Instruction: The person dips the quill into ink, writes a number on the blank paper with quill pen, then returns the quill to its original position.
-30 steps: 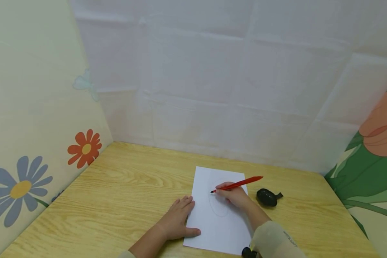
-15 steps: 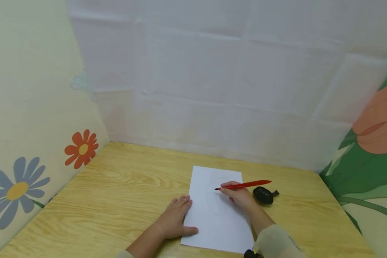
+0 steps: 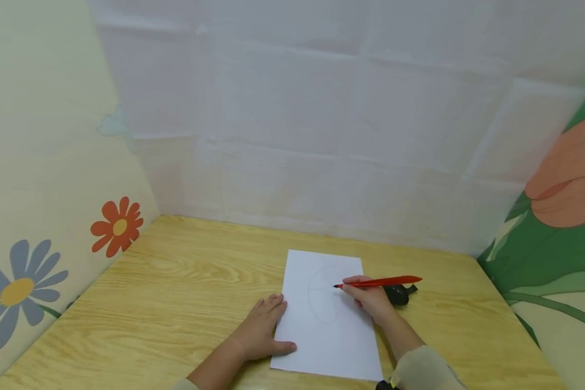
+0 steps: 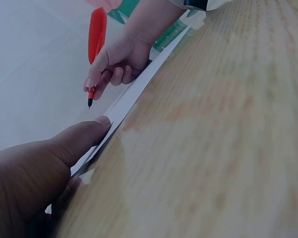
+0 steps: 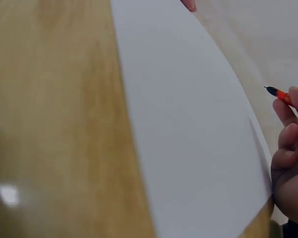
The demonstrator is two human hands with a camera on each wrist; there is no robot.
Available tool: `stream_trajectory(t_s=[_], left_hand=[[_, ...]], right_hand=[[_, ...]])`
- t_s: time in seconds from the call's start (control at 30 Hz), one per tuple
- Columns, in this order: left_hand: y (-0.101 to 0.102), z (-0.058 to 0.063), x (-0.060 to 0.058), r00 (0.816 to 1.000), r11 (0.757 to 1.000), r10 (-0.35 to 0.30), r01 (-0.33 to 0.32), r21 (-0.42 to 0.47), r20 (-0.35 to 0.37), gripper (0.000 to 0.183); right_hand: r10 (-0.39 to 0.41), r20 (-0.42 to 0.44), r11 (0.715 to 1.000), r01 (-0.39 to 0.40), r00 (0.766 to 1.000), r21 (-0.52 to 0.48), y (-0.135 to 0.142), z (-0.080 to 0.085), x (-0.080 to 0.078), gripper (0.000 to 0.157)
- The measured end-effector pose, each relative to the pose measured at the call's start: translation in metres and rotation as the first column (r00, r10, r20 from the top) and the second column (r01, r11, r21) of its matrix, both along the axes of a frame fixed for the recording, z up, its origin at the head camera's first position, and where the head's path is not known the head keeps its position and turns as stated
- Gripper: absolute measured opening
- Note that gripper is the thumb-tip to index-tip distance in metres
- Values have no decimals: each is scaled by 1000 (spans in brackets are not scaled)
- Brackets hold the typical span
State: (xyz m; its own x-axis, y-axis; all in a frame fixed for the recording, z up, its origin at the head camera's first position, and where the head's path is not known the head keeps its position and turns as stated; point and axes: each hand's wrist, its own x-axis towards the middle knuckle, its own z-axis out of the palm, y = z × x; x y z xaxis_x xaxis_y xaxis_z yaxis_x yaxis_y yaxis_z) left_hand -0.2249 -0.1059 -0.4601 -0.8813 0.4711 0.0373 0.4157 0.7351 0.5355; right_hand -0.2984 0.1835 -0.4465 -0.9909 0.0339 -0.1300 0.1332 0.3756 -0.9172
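A sheet of white paper [image 3: 329,346] lies on the wooden table, bearing a faint oval outline and a faint line across it. My right hand [image 3: 370,300] pinches a slim red pen [image 3: 390,281] between thumb and fingers, its black tip pointing left over the oval. The left wrist view shows the same pen [image 4: 97,37] with its tip down. My left hand [image 3: 260,330] rests with fingers spread at the paper's left edge, the thumb on the sheet. In the right wrist view, the dark pen tip [image 5: 271,91] sticks out past the right fingertips.
A shiny black rounded object [image 3: 397,294] with a short tab sits right of the paper, partly behind the right hand and pen. The wooden table [image 3: 200,271] meets a creased white backdrop [image 3: 283,108] behind, with flower-printed panels [image 3: 17,292] at the sides.
The right hand has moved the pen rightward across the oval, and a faint line now shows there. The left hand keeps its place on the paper. The head view has shifted slightly.
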Motion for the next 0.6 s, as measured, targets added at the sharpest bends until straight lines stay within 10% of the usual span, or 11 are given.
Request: stream_trajectory(t_s=[0.6], left_hand=[[-3, 4, 3, 1000, 1000, -10, 9, 17, 26, 97]], right_hand=[[-68, -9, 995, 67, 998, -79, 18, 8, 17, 34]])
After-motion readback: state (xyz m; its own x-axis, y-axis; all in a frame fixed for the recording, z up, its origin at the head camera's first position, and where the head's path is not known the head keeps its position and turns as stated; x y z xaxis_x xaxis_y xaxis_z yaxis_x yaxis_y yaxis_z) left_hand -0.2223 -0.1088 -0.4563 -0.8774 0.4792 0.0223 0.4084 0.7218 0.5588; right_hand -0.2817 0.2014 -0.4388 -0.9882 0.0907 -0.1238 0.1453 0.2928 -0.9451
